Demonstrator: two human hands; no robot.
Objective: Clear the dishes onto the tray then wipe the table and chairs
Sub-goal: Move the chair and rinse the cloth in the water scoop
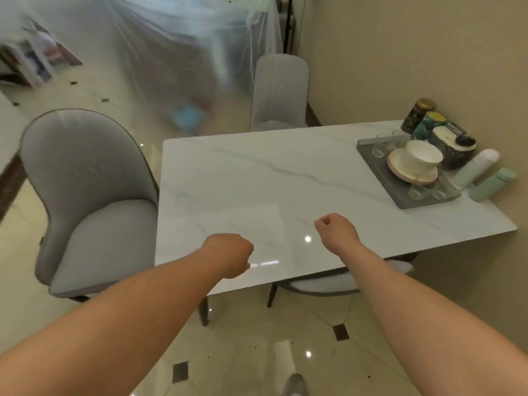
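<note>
A white marble table [271, 178] fills the middle of the head view. At its far right corner a grey tray [383, 178] carries a white bowl [421, 158] stacked on plates [411, 174], with small clear glasses [381, 148] around them. My left hand [231, 254] is curled into a fist over the table's near edge and holds nothing. My right hand [335, 230] is also a fist with nothing in it, over the near part of the tabletop. Both hands are far from the tray.
A grey chair [85, 201] stands at the table's left end, another grey chair [280, 92] at the far side, and a third chair [328, 284] is tucked under the near edge. Tins [418, 114] and pale green bottles [491, 185] line the wall beside the tray. Plastic sheeting [171, 47] covers furniture behind.
</note>
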